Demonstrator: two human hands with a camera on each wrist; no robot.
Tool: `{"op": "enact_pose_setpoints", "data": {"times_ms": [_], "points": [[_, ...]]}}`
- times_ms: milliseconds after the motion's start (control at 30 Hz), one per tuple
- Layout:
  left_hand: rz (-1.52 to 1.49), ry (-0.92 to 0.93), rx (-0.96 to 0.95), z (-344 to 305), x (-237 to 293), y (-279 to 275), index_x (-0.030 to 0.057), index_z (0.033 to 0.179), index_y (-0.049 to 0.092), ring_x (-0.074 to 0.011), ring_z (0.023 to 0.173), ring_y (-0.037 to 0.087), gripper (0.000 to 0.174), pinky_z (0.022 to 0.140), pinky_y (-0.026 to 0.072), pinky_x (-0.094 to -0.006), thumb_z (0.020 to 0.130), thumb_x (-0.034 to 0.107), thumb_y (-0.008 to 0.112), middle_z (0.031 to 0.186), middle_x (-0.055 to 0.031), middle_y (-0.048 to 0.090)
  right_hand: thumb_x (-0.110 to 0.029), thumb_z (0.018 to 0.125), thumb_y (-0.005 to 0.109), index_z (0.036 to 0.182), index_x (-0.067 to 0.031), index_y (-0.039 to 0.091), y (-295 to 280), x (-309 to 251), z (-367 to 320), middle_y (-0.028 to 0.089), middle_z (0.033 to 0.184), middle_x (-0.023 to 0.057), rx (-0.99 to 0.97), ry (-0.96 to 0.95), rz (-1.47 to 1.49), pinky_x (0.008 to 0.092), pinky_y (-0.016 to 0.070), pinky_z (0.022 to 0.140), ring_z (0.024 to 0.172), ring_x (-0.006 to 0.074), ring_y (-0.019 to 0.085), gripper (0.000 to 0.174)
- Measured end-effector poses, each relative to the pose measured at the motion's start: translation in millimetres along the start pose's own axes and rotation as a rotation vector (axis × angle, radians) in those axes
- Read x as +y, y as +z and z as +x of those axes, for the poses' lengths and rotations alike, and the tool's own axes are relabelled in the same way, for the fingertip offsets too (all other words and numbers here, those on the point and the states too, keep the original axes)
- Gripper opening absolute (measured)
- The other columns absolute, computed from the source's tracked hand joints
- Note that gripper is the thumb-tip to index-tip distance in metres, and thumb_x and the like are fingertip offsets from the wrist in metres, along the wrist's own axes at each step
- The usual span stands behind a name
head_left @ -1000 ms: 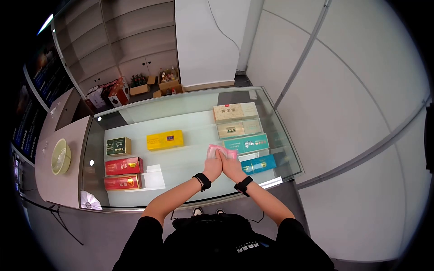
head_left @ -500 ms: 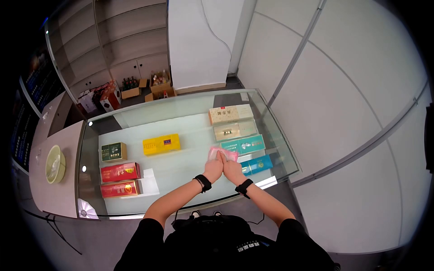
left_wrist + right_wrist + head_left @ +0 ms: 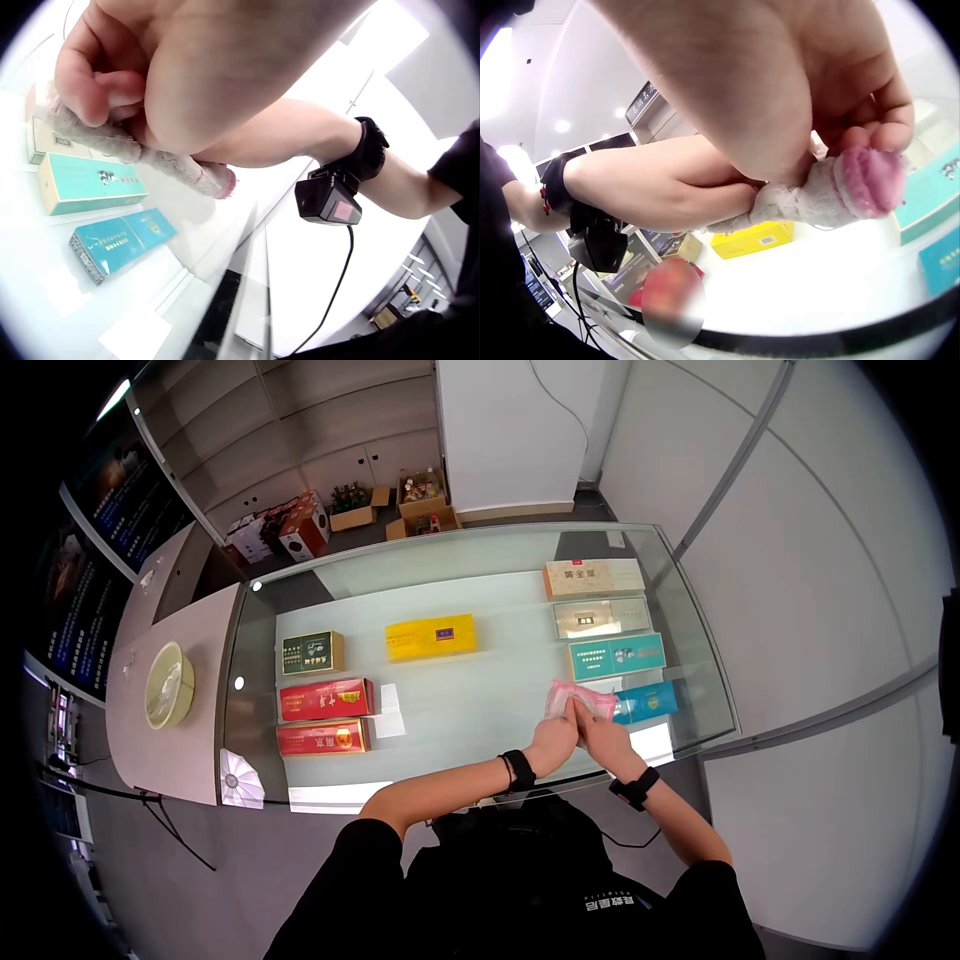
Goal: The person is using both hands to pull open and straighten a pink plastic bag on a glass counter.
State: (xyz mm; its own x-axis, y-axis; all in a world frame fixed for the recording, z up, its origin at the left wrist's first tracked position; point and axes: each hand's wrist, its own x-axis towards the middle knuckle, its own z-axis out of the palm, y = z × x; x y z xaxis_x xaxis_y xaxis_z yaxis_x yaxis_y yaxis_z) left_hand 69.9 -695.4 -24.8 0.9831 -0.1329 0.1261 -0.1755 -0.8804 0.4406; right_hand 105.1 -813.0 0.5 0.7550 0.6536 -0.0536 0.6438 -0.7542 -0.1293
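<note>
Both hands hold a bunched pink-and-white cloth (image 3: 567, 696) over the right part of a glass display case (image 3: 480, 705). My left hand (image 3: 553, 745) and right hand (image 3: 602, 742) meet with thumbs side by side at its near edge. In the left wrist view the cloth (image 3: 184, 169) hangs as a grey-white roll with a pink fringed end, below the curled left fingers (image 3: 94, 97). The right wrist view shows the right fingers (image 3: 881, 135) curled over the cloth's pink end (image 3: 874, 184). The cloth overlaps the left end of a blue box (image 3: 645, 702).
Inside the case, a teal box (image 3: 617, 656), a pale box (image 3: 602, 617) and a cream box (image 3: 595, 578) line the right. A yellow box (image 3: 430, 636), a dark green box (image 3: 307, 653) and two red boxes (image 3: 325, 700) lie further left. A basin (image 3: 170, 685) stands on the side counter.
The head view swings left, then right, so the scene now sits further right in it. Both hands keep their hold on the cloth, which is slightly nearer the body relative to the teal box.
</note>
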Motion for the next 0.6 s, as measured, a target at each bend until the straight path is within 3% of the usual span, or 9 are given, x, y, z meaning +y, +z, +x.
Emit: {"op": "enact_pose_setpoints", "data": {"times_ms": [133,333,467,600], "points": [[0.068,-0.040,-0.059,36,-6,3,-0.0174,0.108,0.021,-0.0246,0.047,0.053,0.057,0.040,0.0416,-0.0332,0.062,0.006,0.044,0.055,-0.0137,0.052,-0.018,0.070,0.043,0.118,-0.0139,0.023,-2,9,31,0.054,0.059,0.0101,-0.045,0.050,-0.008,0.0363,0.0413,0.042,0.050,0.0263,0.053,0.052],[0.112,-0.163,0.089,124,-40,7,-0.0136,0.110,0.021,-0.0267,0.051,0.054,0.053,0.044,0.0419,-0.0356,0.066,0.008,0.042,0.060,-0.0154,0.054,-0.015,0.071,0.039,0.118,-0.0148,0.024,6,55,122,0.056,0.063,0.0107,0.048,0.034,0.035,0.0369,0.0419,0.045,0.053,0.0264,0.054,0.049],[0.120,-0.258,0.039,122,-30,0,-0.0130,0.110,0.021,-0.0260,0.050,0.053,0.053,0.043,0.0413,-0.0345,0.066,0.007,0.042,0.059,-0.0135,0.054,-0.017,0.071,0.041,0.119,-0.0178,0.019,5,61,120,0.055,0.068,0.0131,-0.027,0.009,0.032,0.0382,0.0413,0.047,0.058,0.0291,0.054,0.053],[0.172,-0.186,-0.051,86,-3,0,-0.0140,0.111,0.019,-0.0258,0.048,0.052,0.057,0.042,0.0409,-0.0344,0.063,0.004,0.044,0.056,-0.0128,0.053,-0.020,0.069,0.046,0.120,-0.0155,0.017,-3,68,80,0.054,0.063,0.0120,-0.059,-0.164,0.056,0.0380,0.0410,0.044,0.055,0.0285,0.053,0.058]]}}
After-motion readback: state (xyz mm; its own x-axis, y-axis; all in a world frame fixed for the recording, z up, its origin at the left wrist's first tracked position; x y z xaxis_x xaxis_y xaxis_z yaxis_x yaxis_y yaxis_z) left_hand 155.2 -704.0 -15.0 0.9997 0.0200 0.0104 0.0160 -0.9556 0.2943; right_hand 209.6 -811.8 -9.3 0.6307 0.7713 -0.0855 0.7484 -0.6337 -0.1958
